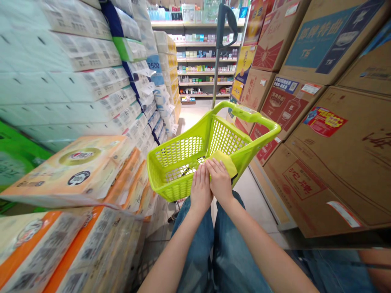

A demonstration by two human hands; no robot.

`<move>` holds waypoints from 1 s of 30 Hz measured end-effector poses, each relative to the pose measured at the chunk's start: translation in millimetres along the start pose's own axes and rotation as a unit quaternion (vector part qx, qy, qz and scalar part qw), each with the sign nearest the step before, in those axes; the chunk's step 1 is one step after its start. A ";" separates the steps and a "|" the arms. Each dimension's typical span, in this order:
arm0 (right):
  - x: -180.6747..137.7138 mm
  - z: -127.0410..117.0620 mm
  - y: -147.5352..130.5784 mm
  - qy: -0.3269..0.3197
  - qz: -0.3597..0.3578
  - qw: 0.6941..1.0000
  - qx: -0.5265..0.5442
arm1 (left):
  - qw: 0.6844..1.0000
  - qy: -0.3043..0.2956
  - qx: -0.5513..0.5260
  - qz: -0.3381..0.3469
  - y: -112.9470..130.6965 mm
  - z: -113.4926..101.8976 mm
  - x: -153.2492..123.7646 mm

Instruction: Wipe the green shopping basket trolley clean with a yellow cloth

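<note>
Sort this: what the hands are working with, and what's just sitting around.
In hand: basket, its near rim under the left hand and right hand; yellow piece at the right fingertips.
Around: tissue packs, cartons, shelves.

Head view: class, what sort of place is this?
Probably a supermarket aisle: left hand and right hand rest on a green shopping basket, between stacked tissue packs and printed cartons, with stocked shelves beyond.

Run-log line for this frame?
left hand: flat on near rim of green basket | right hand: beside it, same rim | aisle: tissue packs left, cartons right
</note>
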State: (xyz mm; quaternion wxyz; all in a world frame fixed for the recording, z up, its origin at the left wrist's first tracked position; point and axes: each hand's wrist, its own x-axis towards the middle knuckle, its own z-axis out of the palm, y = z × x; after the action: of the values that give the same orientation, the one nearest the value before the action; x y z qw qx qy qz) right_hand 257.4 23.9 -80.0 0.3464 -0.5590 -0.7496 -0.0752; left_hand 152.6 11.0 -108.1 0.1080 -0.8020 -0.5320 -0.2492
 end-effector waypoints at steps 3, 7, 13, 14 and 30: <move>-0.1 -6.3 -0.4 -0.032 -0.005 0.999 -0.007 | 1.000 0.001 -0.008 0.004 0.4 -2.1 0.8; -1.4 -17.4 7.9 -0.044 0.020 0.996 -0.070 | 1.000 0.003 -0.024 -0.002 2.6 -4.8 1.9; -3.2 -12.3 12.6 -0.052 -0.011 0.994 -0.095 | 1.000 -0.017 -0.006 -0.004 2.7 -6.8 2.2; -2.5 -11.1 14.6 -0.044 -0.015 0.994 -0.094 | 1.000 -0.020 -0.003 -0.003 2.4 -7.0 2.2; 22.4 -49.8 86.1 0.058 0.034 0.991 -0.117 | 1.000 -0.017 -0.014 -0.007 2.8 -4.1 0.7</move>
State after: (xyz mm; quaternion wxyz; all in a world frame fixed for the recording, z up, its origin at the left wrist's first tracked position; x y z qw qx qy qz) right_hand 352.7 48.0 -52.8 0.3237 -0.6153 -0.6951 -0.1827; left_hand 154.2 8.6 -104.0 0.0859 -0.8039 -0.5358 -0.2435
